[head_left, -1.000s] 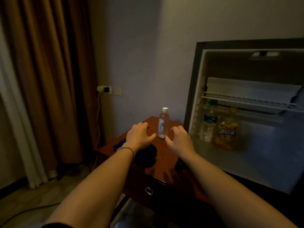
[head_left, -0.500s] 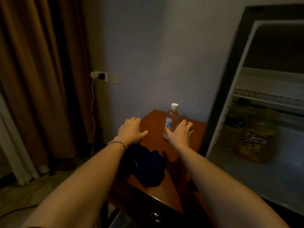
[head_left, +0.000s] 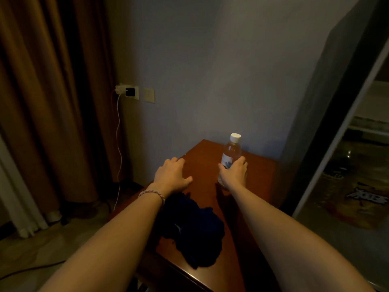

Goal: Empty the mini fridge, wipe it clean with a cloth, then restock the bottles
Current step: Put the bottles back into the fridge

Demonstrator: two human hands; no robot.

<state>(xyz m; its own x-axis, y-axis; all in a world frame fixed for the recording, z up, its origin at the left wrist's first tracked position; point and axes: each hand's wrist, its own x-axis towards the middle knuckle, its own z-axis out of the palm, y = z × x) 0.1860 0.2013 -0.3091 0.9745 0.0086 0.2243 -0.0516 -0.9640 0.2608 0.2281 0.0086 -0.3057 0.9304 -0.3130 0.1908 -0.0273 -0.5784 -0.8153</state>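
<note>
A clear water bottle [head_left: 231,151] with a white cap stands upright near the back of the brown wooden side table [head_left: 202,157]. My right hand [head_left: 234,173] is wrapped around its lower half. My left hand [head_left: 171,175] hovers open over the table to the left, fingers spread, holding nothing. A dark blue cloth [head_left: 195,232] lies crumpled on the table between my forearms. The open mini fridge [head_left: 328,144] fills the right edge; a yellow packet [head_left: 357,199] and dim bottles sit inside it.
Brown curtains [head_left: 48,102] hang on the left. A wall socket with a charger [head_left: 128,92] and white cable is beside them. The table stands against the grey wall, with tiled floor at lower left.
The view has swung left and closer to the table. My right hand reached forward and closed around the water bottle. My left hand stayed open above the table.
</note>
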